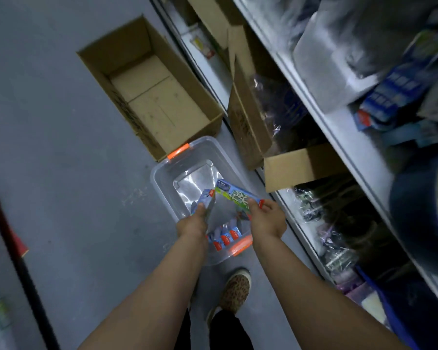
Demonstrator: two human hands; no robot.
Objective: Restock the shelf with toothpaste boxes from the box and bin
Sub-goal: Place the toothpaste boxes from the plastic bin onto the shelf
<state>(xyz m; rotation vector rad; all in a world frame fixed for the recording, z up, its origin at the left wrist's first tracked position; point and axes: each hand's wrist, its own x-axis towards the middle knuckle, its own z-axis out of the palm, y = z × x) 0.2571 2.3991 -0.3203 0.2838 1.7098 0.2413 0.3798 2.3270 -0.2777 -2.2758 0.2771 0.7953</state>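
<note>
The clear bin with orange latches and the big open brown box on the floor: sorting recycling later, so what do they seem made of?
The clear bin with orange latches looks like glossy transparent plastic: the floor shows through its walls and its bottom glares. The big open brown box looks like matte corrugated cardboard, with folded bottom flaps and creased edges.

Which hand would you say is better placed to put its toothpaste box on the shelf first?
Probably the right hand: it grips the green toothpaste box on the side nearest the shelf, while the left hand is farther away.
</note>
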